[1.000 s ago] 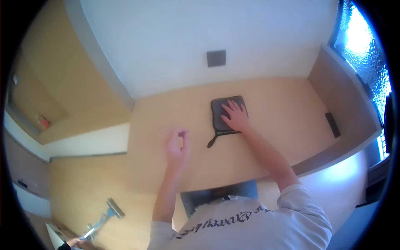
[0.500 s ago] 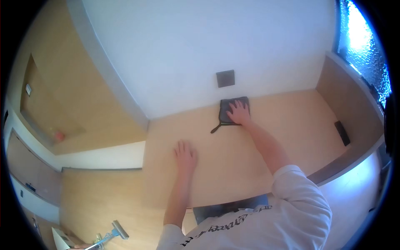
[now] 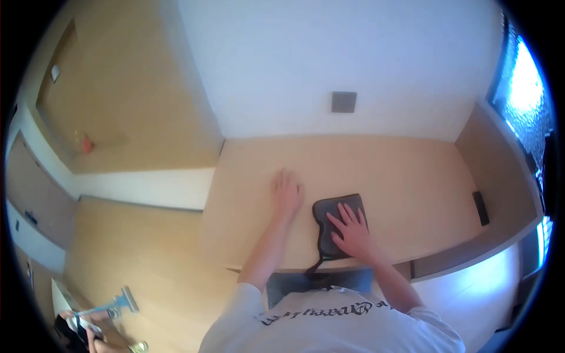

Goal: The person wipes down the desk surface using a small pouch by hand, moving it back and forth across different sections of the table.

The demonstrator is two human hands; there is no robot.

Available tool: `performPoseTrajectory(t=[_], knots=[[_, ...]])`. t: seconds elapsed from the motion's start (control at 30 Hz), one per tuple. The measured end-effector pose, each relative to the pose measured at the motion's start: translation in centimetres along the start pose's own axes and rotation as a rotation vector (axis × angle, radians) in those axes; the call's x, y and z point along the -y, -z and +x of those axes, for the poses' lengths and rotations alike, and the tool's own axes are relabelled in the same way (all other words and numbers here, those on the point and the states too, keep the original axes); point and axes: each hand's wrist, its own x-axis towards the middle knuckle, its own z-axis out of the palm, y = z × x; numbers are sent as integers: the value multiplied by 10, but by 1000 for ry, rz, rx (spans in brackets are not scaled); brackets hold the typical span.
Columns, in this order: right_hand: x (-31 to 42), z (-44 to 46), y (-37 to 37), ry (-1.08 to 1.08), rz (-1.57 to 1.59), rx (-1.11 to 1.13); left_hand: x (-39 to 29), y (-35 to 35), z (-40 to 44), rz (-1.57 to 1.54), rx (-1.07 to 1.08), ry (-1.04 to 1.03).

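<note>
A flat dark pouch [image 3: 333, 213] with a wrist strap lies on the light wooden desk [image 3: 247, 154] close to its front edge. Its strap [image 3: 315, 267] hangs over that edge. My right hand [image 3: 353, 235] rests palm down on the pouch, fingers spread and nothing gripped. To the left of the pouch, apart from it, my left hand [image 3: 288, 195] lies on the bare wood, its fingers stretched out and slightly blurred.
A dark square plate [image 3: 344, 102] is on the white wall behind the desk. At the right, a black strip [image 3: 481, 208] is fixed by the raised side panel [image 3: 507, 194]. Down at the lower left, another person [image 3: 88, 335] is beside a blue-handled squeegee mop [image 3: 112, 305].
The pouch has slid from the back of the desk toward me under my right hand, and its strap now hangs over the front edge. My left hand stays flat on the desk.
</note>
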Motion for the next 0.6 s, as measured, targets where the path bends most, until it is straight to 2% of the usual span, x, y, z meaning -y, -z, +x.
performPoseTrajectory(t=[0.1, 0.2, 0.27, 0.37, 0.47, 0.6], knots=[[5, -6, 9, -28, 179, 66, 4, 1, 2, 24, 42, -46], [-5, 15, 0, -76, 203, 125, 6, -2, 6, 79, 20, -46], [-8, 34, -10, -84, 203, 113, 2, 13, 5, -16, 103, -40], [-14, 69, -29, -130, 47, -7, 13, 18, 13, -100, 154, -25], [-25, 105, -49, -123, 28, -47, 24, 1, 15, -90, 87, -36], [-36, 148, -65, -157, -3, -35, 13, 17, 3, -36, 95, -53]])
